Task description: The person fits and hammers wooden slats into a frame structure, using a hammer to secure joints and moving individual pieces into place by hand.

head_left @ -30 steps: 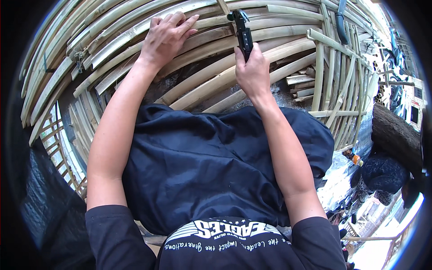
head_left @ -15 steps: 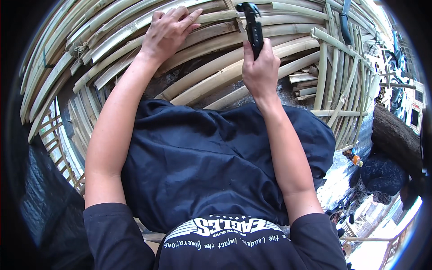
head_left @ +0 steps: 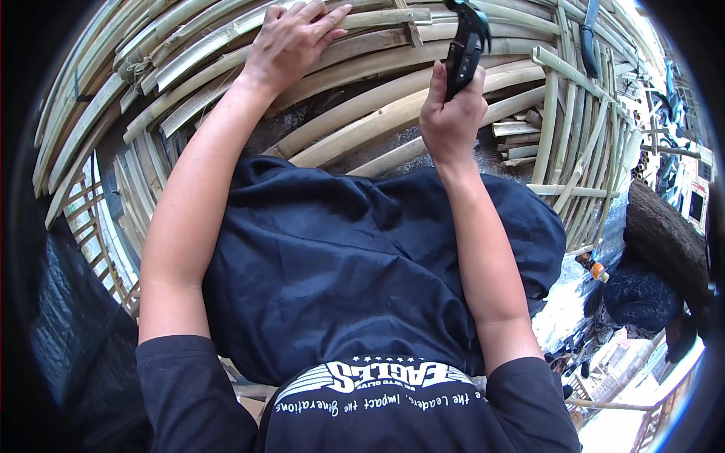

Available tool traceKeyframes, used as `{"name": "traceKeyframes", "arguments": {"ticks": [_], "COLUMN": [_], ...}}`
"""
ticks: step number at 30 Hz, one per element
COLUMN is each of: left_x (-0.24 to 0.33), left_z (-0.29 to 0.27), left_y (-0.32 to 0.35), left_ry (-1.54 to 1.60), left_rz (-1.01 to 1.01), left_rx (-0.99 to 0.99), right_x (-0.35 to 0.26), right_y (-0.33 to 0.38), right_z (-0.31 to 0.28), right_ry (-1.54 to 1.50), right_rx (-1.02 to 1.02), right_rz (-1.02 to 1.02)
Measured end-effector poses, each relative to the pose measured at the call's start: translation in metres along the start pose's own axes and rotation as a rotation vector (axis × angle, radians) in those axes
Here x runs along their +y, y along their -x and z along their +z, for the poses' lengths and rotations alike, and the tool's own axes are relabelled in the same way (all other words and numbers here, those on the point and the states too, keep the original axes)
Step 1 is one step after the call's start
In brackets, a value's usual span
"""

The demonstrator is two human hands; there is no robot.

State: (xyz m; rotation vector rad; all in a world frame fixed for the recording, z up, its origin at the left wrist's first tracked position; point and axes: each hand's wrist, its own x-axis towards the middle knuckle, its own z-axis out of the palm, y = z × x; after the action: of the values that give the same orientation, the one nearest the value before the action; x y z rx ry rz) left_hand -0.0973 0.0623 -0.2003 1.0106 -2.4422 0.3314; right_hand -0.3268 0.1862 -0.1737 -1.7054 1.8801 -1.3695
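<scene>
Here's my right hand [head_left: 455,121], fist wrapped firmly around the hammer [head_left: 465,54], thumb up along its side! The hammer stands nearly upright in my grip, its black head right at the upper edge of view, claw pointing off to the right, pale slats [head_left: 385,124] showing behind it. Whether the head touches any of them, I cannot tell.

Over to my left hand [head_left: 291,44]: palm down on the slats, well apart from the hammer, index finger stretched out to the right, thumb just below it. Are those fingers pinching a slat or only resting? From here I cannot tell!

Between my two hands, a short crosspiece [head_left: 414,34] runs over the slats, nearer the hammer. The slats themselves sweep in long curves right across the top, with a knotted tie [head_left: 136,69] over on the left. Out to the right, a dark handle [head_left: 587,51] hangs by the lattice [head_left: 563,124], and a small pile of sticks [head_left: 517,140] lies just left of it. Below, dark cloth [head_left: 340,264] covers my lap; far right, a thick log [head_left: 666,226] slants above an orange bottle [head_left: 596,269]
</scene>
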Motion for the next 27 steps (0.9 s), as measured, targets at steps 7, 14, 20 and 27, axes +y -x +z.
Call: {"name": "traceKeyframes", "arguments": {"ticks": [7, 14, 20, 27], "left_x": [0.003, 0.010, 0.006, 0.006], "left_z": [0.002, -0.015, -0.015, -0.017], "left_y": [0.004, -0.005, -0.010, -0.010], "left_ry": [0.011, 0.020, 0.054, 0.027], "left_rz": [-0.003, 0.050, 0.039, 0.039], "left_rx": [-0.002, 0.046, 0.072, 0.046], "right_x": [0.015, 0.005, 0.006, 0.001], "right_y": [-0.003, -0.009, 0.003, -0.005], "right_z": [0.003, 0.008, 0.011, 0.003], "right_ry": [-0.137, -0.060, -0.049, -0.009], "right_rx": [0.186, 0.151, 0.157, 0.115], "right_rz": [-0.073, -0.176, -0.145, -0.025]}}
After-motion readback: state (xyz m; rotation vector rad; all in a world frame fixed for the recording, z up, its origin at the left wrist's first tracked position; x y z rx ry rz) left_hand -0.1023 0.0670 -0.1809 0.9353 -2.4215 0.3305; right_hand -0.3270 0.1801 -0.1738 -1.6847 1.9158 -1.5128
